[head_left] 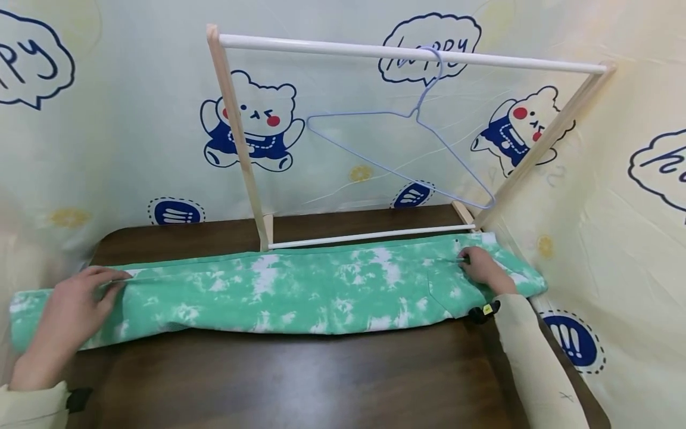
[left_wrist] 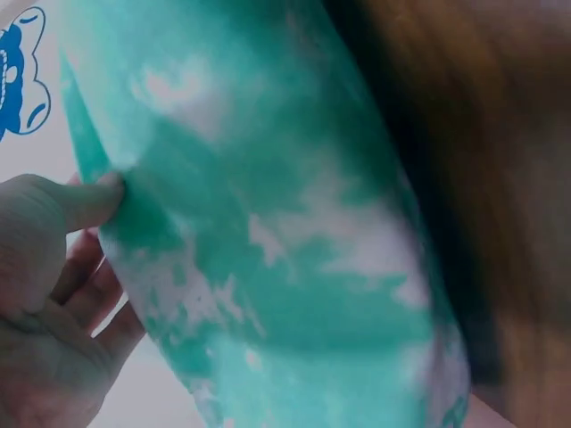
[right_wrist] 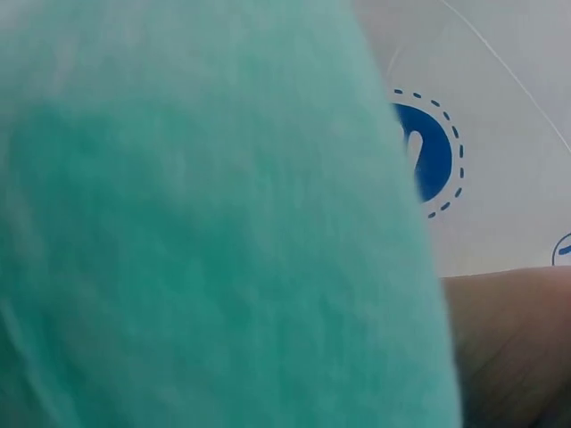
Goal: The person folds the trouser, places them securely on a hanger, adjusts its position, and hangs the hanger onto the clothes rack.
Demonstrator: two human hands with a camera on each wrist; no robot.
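A pair of green-and-white tie-dye trousers (head_left: 321,286), folded lengthwise into a long strip, stretches across the table with a pocket outline near its right end. Thumb and fingers of my left hand (head_left: 75,304) pinch its upper edge toward the left end; the left wrist view shows that hand (left_wrist: 53,267) gripping the cloth edge. Near the right end, my right hand (head_left: 482,267) pinches the fabric, its fingertips partly hidden. Cloth (right_wrist: 214,232) fills most of the right wrist view and covers the right fingers there.
Behind the trousers stands a rack with a white top bar (head_left: 321,47) and wooden legs. A blue wire hanger (head_left: 375,164) hangs from that bar. The brown table (head_left: 300,381) meets a cartoon-printed curtain (head_left: 134,119) at the back and right.
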